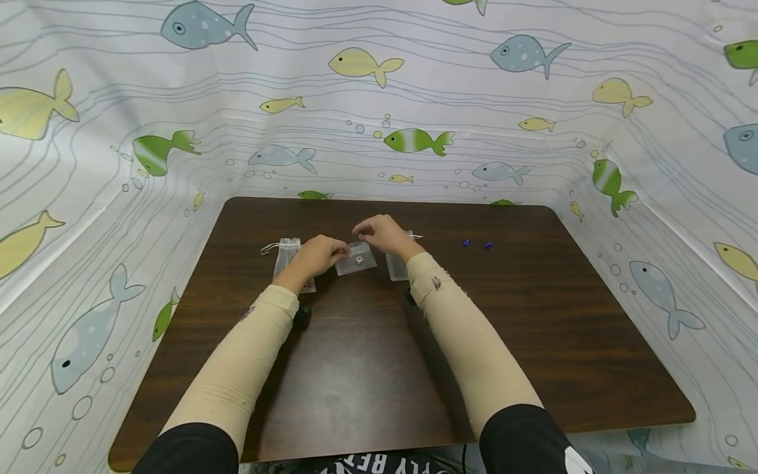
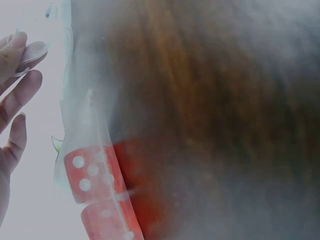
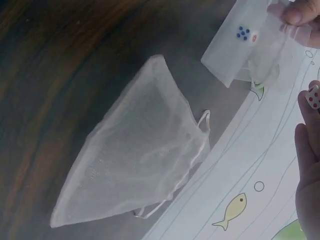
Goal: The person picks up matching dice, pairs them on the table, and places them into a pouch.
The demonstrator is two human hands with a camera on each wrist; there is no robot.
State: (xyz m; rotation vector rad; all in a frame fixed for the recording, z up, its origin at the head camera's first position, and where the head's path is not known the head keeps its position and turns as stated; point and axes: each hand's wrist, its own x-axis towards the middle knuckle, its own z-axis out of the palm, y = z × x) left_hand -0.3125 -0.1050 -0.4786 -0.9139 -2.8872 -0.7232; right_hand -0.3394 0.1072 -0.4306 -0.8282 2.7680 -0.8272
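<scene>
My left hand pinches the mouth of the middle white mesh drawstring bag. Inside that bag a white die shows blue dots and one red dot. Above the bag's far side, my right hand holds another white die, with red dots, at its fingertips. Beneath my left wrist lies the left mesh bag; red dice with white dots show through its mesh in the left wrist view. A third mesh bag lies flat under my right wrist, partly hidden in the head view.
Two dark blue dice sit apart on the brown table, right of the bags. A white curtain printed with fish stands behind the table and along both sides.
</scene>
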